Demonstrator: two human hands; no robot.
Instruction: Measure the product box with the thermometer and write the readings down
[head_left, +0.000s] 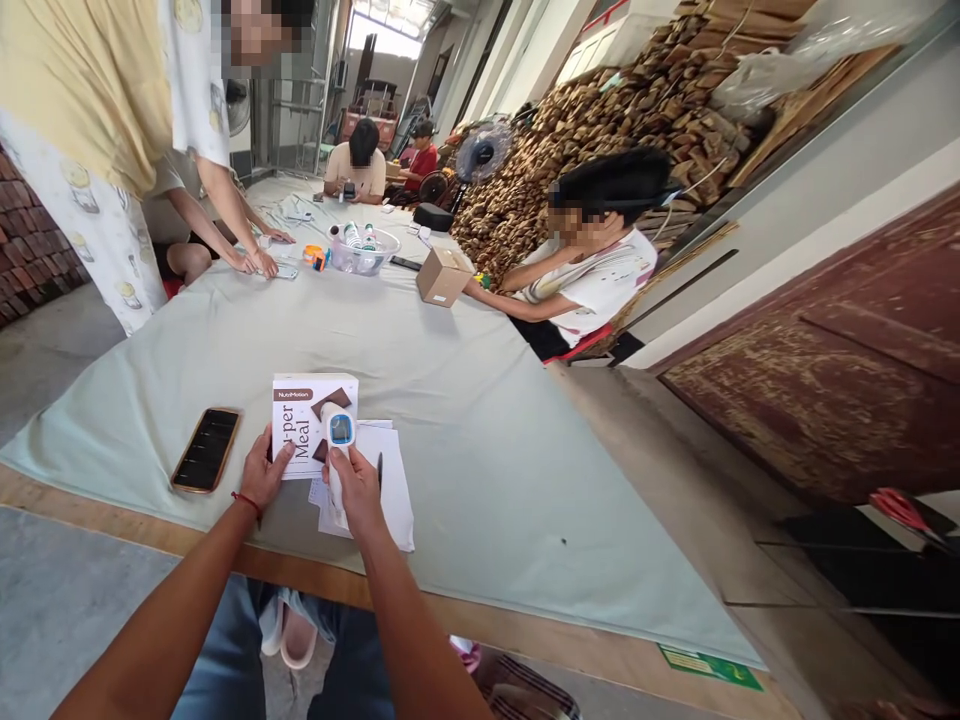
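Observation:
My left hand (pixel 265 468) grips the lower left side of a white box (pixel 294 425) printed "NutriMotion" and "Meal", with brown pictures on its front. In my right hand (pixel 355 488) is a white infrared thermometer (pixel 340 425) with a blue-rimmed display, its head over the right part of the box. My fingers wrap its handle and the thumb lies just below the display. Loose white papers (pixel 395 505) lie beneath the right hand, with a dark pen (pixel 379 470) on them. To the left of the box, a smartphone (pixel 208 450) rests face up.
A pale green cloth (pixel 480 430) covers the table. Farther back are a cardboard box (pixel 444 277), a clear plastic bowl (pixel 364 255) with bottles, and an orange tape dispenser (pixel 315 257). Several people are around the table; one leans in at left, touching a phone (pixel 286 272).

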